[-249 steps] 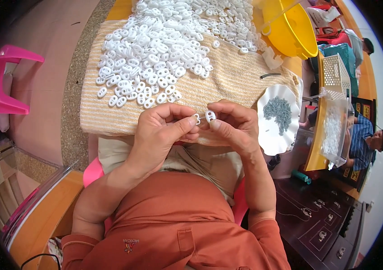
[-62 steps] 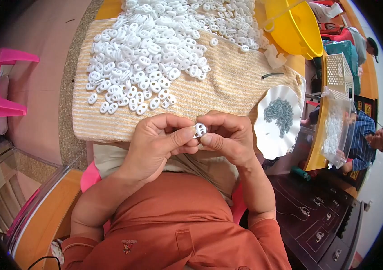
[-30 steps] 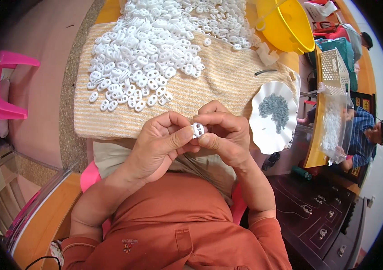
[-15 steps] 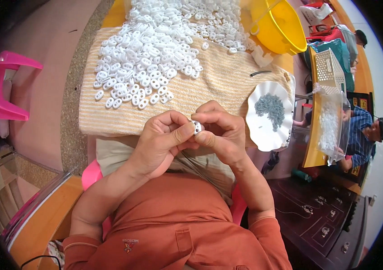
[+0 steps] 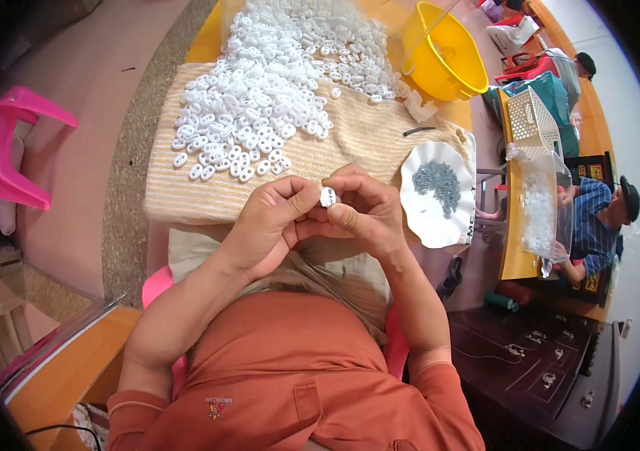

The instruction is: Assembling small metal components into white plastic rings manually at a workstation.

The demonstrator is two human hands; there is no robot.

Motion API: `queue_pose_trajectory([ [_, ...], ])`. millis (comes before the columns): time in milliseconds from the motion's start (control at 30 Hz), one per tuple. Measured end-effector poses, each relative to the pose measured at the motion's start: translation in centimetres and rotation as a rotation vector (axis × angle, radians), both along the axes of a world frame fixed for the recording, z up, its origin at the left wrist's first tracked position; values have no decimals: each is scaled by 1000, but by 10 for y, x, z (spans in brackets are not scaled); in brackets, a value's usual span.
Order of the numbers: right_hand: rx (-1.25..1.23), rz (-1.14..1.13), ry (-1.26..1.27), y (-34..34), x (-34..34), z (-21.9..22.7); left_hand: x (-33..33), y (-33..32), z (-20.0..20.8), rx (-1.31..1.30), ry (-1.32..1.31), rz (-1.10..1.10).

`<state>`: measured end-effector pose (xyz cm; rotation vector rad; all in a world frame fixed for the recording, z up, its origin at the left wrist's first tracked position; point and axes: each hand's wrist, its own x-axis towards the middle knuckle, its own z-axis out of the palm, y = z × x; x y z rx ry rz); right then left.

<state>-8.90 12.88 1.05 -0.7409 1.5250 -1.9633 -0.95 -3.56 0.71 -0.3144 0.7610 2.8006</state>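
Note:
Over the near edge of a striped towel (image 5: 361, 135), a small white oval plastic piece (image 5: 328, 197) is held between both hands. My left hand (image 5: 271, 225) pinches its left side with thumb and forefinger. On the other side, the closed fingers of my right hand (image 5: 371, 214) grip it too. Dark marks or holes show on its face; the detail is too small to tell. A large heap of white two-holed oval pieces (image 5: 260, 98) spreads beyond my hands. Right of them, a white wavy-rimmed plate (image 5: 440, 231) carries small grey pieces (image 5: 438, 186).
A yellow basin (image 5: 459, 83) stands at the far right of the table, near a thin dark strip (image 5: 419, 130). A pink stool (image 5: 15, 177) is on the left. At right, a co-worker (image 5: 598, 222) sits by a tray of white pieces (image 5: 538, 214) and a perforated basket (image 5: 532, 120).
The white piece has turned slightly between my fingertips. My hands stay together around it. The whole view has shifted a little.

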Motion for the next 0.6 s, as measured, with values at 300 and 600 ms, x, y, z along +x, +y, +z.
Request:
queue_pose_trajectory([
  [300, 11, -21, 57, 1, 5, 4, 2, -1, 9, 14, 78, -12],
  [600, 134, -273, 532, 2, 17, 39, 2, 0, 3, 74, 33, 6],
])
